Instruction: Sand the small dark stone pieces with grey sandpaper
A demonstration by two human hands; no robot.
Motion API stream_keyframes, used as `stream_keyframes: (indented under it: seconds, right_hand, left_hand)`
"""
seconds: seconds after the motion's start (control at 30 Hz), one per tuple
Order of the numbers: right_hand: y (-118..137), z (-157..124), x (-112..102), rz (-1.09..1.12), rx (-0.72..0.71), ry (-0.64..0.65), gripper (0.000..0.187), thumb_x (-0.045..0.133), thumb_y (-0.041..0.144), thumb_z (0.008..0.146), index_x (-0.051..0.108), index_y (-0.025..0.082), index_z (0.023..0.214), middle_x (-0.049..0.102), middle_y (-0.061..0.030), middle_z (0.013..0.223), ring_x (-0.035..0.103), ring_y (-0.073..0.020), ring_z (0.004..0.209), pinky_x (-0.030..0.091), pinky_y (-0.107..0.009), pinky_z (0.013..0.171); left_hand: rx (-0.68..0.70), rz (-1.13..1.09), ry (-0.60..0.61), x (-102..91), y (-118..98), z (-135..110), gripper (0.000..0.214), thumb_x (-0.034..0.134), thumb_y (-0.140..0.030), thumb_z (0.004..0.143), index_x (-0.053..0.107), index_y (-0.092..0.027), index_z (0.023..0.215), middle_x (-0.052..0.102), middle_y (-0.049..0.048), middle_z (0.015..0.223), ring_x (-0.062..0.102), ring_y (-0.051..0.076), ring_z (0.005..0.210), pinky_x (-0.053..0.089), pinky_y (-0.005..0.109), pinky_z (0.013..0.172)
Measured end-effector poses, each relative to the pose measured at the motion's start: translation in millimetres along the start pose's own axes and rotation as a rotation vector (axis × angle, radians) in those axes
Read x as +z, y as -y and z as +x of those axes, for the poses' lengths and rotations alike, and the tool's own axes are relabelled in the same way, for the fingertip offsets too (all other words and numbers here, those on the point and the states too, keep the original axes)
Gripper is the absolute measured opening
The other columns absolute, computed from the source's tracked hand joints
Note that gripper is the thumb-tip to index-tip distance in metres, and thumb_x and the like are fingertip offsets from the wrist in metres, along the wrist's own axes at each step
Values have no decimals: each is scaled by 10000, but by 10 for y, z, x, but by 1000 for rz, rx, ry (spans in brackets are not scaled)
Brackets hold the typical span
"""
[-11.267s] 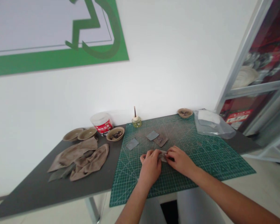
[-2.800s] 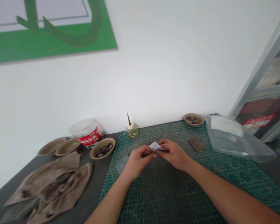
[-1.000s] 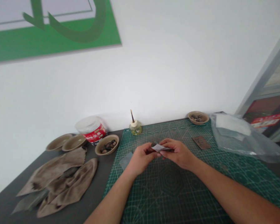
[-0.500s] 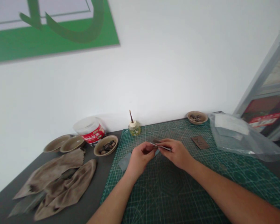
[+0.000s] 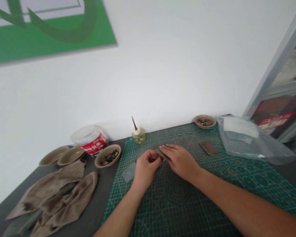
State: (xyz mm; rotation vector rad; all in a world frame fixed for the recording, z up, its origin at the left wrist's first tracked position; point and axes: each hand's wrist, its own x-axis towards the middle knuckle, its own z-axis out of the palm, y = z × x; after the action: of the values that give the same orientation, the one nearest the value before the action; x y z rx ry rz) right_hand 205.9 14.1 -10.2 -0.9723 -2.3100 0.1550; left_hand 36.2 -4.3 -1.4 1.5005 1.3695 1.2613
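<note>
Both hands meet over the green cutting mat (image 5: 187,204). My right hand (image 5: 179,159) lies palm down with fingers stretched out flat, pressing a small grey sheet (image 5: 162,154) onto the mat. My left hand (image 5: 145,166) is curled, its fingertips pinching the left end of that same sheet. A second grey sheet (image 5: 128,171) lies on the mat just left of my left hand. A small brown piece (image 5: 208,147) rests on the mat to the right.
Along the wall stand a small glass bottle with a brush (image 5: 138,135), a red-labelled tub (image 5: 90,140), a bowl of dark pieces (image 5: 108,155), two empty bowls (image 5: 60,155) and another bowl (image 5: 204,121). Stained cloths (image 5: 54,194) lie left; a plastic bag (image 5: 246,140) lies right.
The hands held the grey sheet raised above the mat and folded; now they have lowered it and my right hand has flattened on top of it. The view shifted slightly left.
</note>
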Motion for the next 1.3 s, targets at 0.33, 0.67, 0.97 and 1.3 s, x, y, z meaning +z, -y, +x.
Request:
stream_keyframes:
  seconds: [0.33,0.67,0.97,1.3]
  right_hand:
    - [109,-31,-32,-21,-52,11,619,449,103,861,347,185,1466,422,-88,1474,444,-201,1320,364,-386,1102]
    - [160,-56,-92,-23,2,-50,617,464,104,837,384,166,1445,497,-105,1414,536,-216,1235,420,-382,1046]
    - [187,-58,-74,-36,18,-39,658,460,93,815,356,178,1459,485,-97,1424,516,-210,1256,424,-378,1032]
    - [200,-54,-79,-30,11,-41,660,464,94,815,355,175,1460,463,-104,1439,508,-214,1265,435,-385,1012]
  left_hand:
    - [11,-113,-16,-7,8,-22,117,691,-193,690,581,-153,682,623,-28,642,556,106,599,433,204,586]
    - [57,-64,-110,9,-68,-92,133,722,-225,696,615,-157,734,639,-20,674,573,103,607,452,197,580]
    - [45,-44,-132,-2,-93,-93,140,724,-234,694,631,-158,767,660,-16,689,590,108,604,461,201,576]
    - [54,0,-129,0,-65,-73,123,717,-235,696,627,-158,731,645,-19,653,573,105,576,450,200,558]
